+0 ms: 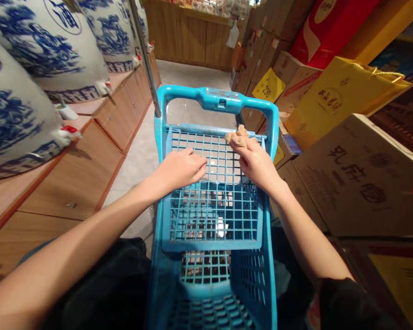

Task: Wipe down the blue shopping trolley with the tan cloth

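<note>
A blue plastic shopping cart [211,245] stands directly in front of me, with a blue grid panel [215,215] below its handle. My right hand [258,162] pinches a knobbly, tan piece of ginger [241,136] over the grid's upper right part, near the crossbar. On the left side of the grid, my left hand [184,168] hovers over or rests on the mesh, its fingers curled in. I see nothing in that hand, though its underside is hidden. Through the mesh, the cart's lower basket is partly visible.
Large blue-and-white jars [51,50] with small taps stand on a wooden cabinet [75,169] to the left. Cardboard boxes [368,178], a yellow gift bag [344,98] and a yellow price sign [268,85] line the right. A wooden counter [189,34] closes the aisle ahead. A metal pole [145,55] rises from the cart.
</note>
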The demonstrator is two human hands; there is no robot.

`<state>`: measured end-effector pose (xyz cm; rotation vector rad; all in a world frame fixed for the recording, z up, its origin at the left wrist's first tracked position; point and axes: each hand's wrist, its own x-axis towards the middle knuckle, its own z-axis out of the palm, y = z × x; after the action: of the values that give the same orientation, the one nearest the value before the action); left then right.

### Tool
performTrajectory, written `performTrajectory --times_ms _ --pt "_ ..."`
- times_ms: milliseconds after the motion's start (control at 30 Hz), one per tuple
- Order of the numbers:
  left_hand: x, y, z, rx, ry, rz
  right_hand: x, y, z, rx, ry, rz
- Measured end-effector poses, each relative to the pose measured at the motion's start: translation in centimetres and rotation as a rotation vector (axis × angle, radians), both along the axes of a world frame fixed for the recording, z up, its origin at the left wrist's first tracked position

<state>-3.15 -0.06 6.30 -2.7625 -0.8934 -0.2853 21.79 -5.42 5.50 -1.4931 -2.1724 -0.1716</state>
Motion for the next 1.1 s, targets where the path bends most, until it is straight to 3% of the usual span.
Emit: performTrajectory --times_ms 233,433,633,833,1000,1100 --pt "0.0 0.1 -0.1 0.002 0.015 0.004 -1.4 -0.9 -0.4 -0.074 0.021 0.181" --pt "-0.1 0.1 -0.2 -0.029 -0.022 -0.024 -1.0 -0.6 -0.7 -0.064 0.030 0.012" --pt "-0.1 0.1 -0.1 0.020 -0.011 -0.028 -1.1 -0.7 -0.3 -0.122 -0.020 0.141" --pt "-0.1 0.1 0.0 -0.009 0.012 -0.018 -0.6 0.4 0.2 -0.078 0.020 0.032" --pt "-0.1 0.1 0.0 -0.001 0.029 -0.003 -2.7 -0.7 0.4 -0.191 -0.028 0.248" --pt "-0.2 0.1 0.0 -0.015 0.020 0.017 -3.2 -1.3 0.8 -0.212 0.027 0.291"
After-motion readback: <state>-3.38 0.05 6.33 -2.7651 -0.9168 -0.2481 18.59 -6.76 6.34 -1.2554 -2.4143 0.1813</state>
